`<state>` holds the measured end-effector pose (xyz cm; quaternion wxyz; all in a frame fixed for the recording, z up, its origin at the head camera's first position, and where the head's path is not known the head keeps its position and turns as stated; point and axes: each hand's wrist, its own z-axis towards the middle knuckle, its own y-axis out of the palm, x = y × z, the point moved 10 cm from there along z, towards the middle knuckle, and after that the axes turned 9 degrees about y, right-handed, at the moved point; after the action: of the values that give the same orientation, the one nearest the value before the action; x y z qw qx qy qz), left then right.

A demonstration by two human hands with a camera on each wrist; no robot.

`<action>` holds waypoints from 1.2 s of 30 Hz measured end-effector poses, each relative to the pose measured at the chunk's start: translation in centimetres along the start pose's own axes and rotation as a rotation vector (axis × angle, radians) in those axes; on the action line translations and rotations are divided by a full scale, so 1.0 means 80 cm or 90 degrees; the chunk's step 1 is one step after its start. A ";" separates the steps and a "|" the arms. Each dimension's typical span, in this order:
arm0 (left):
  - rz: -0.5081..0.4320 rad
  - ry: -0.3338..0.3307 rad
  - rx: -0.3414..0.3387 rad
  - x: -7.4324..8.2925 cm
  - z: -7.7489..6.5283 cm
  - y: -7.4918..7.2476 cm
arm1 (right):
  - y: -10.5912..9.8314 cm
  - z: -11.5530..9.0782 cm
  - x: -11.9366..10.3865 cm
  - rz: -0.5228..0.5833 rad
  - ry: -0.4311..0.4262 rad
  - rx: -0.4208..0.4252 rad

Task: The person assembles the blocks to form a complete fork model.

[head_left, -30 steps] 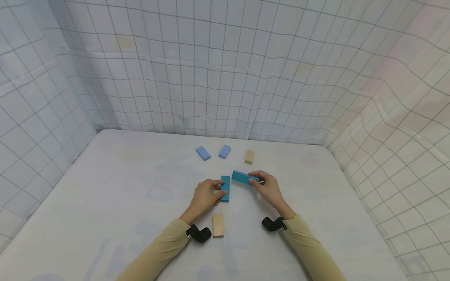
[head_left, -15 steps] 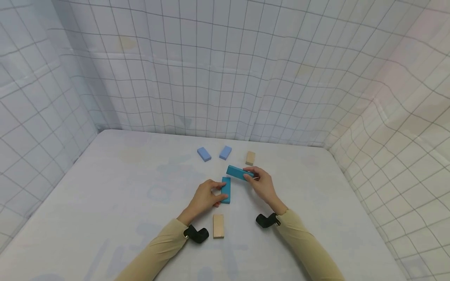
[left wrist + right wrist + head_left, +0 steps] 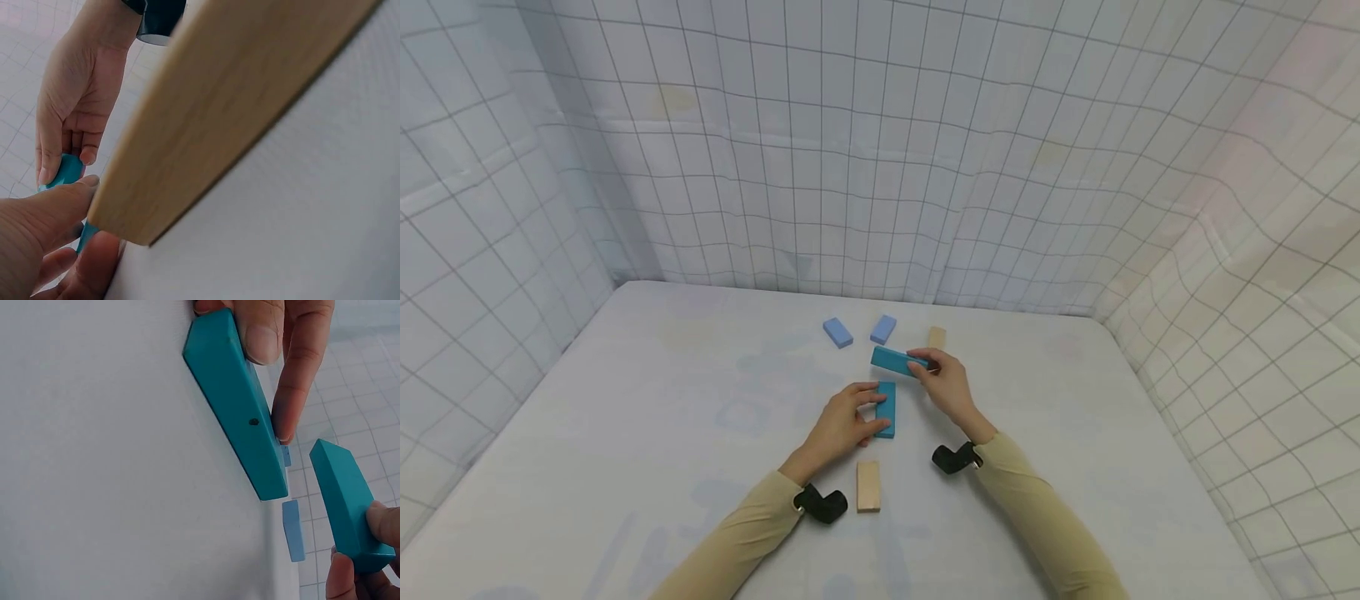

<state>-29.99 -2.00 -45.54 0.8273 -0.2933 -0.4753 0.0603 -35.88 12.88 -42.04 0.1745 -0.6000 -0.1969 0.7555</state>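
In the head view, a teal block [image 3: 888,408] lies lengthwise on the white table, and my left hand [image 3: 844,423] holds it from the left with thumb and fingers. My right hand [image 3: 948,385] pinches the right end of a second teal block [image 3: 895,361]. That block is raised and tilted, just beyond the far end of the lying one, with a gap between them. The right wrist view shows the lying block [image 3: 234,406] with a small dark hole in its side, and the raised block [image 3: 347,500] apart from it. My left palm is hidden.
A plain wooden block [image 3: 868,487] lies near my left wrist and looms large in the left wrist view. Towards the back are two light blue blocks, one left [image 3: 838,332] and one right [image 3: 883,328]. Another wooden block [image 3: 937,337] is partly covered by my right hand.
My right hand has carried its teal block leftward and farther away, to beyond the lying block's far end. My left hand stays at its block with little movement.
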 end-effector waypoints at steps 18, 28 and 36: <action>0.000 0.042 -0.002 -0.003 -0.002 0.004 | 0.018 0.026 0.019 -0.021 0.083 -0.051; 0.015 0.055 -0.010 -0.001 -0.001 0.003 | 0.028 0.035 0.031 -0.034 0.098 -0.075; 0.021 0.057 -0.032 -0.004 0.000 0.004 | 0.033 0.038 0.037 -0.041 0.120 -0.107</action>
<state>-30.15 -1.89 -45.95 0.8389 -0.3240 -0.4346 0.0490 -39.55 11.81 -45.30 0.1656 -0.6740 -0.2615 0.6708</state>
